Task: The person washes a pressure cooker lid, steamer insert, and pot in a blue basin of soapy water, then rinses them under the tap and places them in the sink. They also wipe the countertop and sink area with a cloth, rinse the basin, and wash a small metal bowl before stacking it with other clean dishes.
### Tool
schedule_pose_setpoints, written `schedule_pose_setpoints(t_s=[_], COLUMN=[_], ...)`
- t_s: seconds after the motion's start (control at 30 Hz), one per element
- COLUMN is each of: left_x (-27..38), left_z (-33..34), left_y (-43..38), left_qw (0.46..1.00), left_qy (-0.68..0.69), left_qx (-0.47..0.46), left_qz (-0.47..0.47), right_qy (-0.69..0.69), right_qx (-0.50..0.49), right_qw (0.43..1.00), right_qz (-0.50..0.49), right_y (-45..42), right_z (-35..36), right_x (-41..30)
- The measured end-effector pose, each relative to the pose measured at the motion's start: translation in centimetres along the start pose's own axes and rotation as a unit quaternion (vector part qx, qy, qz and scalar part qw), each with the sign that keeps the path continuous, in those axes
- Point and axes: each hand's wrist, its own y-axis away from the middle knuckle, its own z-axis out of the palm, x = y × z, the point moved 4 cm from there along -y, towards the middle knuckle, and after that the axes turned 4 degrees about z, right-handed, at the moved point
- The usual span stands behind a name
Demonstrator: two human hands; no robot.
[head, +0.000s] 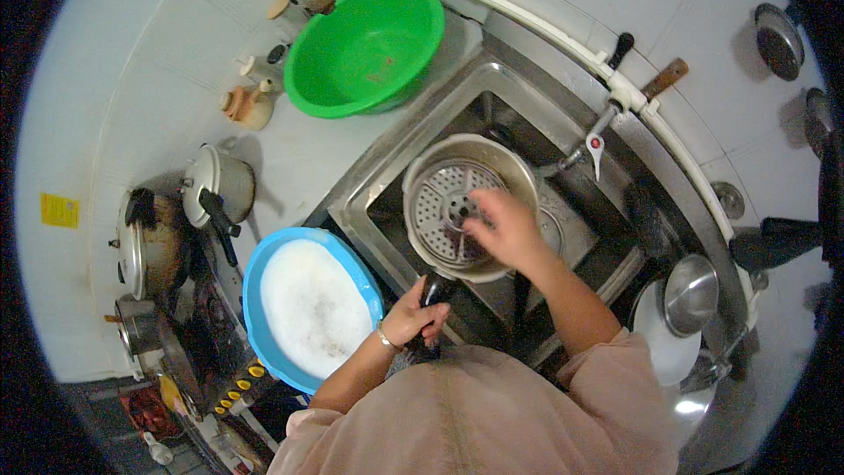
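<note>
In the sink, a metal cooker pot [525, 175] is tilted a little, its mouth facing up at me. My left hand [412, 322] grips the pot's long black handle [432, 290]. A round perforated metal steamer plate [432, 201] lies inside the pot. Over that plate is my right hand [506, 227], slightly blurred, thumb and forefinger apart beside the plate's centre. I cannot tell whether those fingertips touch the plate; nothing shows between them. A tap [570, 158] with a white lever reaches in from the wall side, its spout end beside the pot's rim.
A blue basin [249, 300] full of white suds stands left of the steel sink [369, 201]. Beyond it are a green basin [366, 53], a lidded pressure cooker [231, 181] and a larger stained cooker [161, 244]. Metal bowls [691, 293] sit at the right.
</note>
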Motion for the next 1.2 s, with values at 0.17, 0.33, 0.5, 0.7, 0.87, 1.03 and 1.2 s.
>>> schedule_pose_setpoints(t_s=[0.17,0.33,0.5,0.7,0.87,1.03,1.2], left_x=[1.2,3.7,5.0,4.2,3.8,4.0,4.5], left_z=[-1.2,-1.4,-1.2,-1.5,-1.3,-0.9,-0.4], left_y=[1.0,3.0,5.1,6.7,7.6,8.3,9.7], left_qw=[0.992,0.987,0.986,0.988,0.985,0.986,0.98], left_qy=[0.112,0.135,0.131,0.099,0.123,0.104,0.131], left_qx=[0.059,0.075,0.086,0.087,0.072,0.055,0.069], left_qz=[0.018,0.044,0.063,0.084,0.097,0.121,0.133], right_qy=[-0.038,0.005,0.011,0.158,0.306,0.343,-0.097], right_qx=[0.322,-0.082,-0.019,0.085,0.004,-0.094,-0.226], right_qw=[0.868,0.749,0.755,0.867,0.885,0.891,0.858], right_qz=[0.376,0.658,0.656,0.465,0.351,0.284,0.451], right_y=[8.9,25.4,28.1,20.5,7.3,2.8,4.7], right_z=[-0.3,14.7,18.3,10.9,-0.9,-6.3,-8.9], right_x=[25.1,36.0,36.4,32.3,21.1,18.6,22.6])
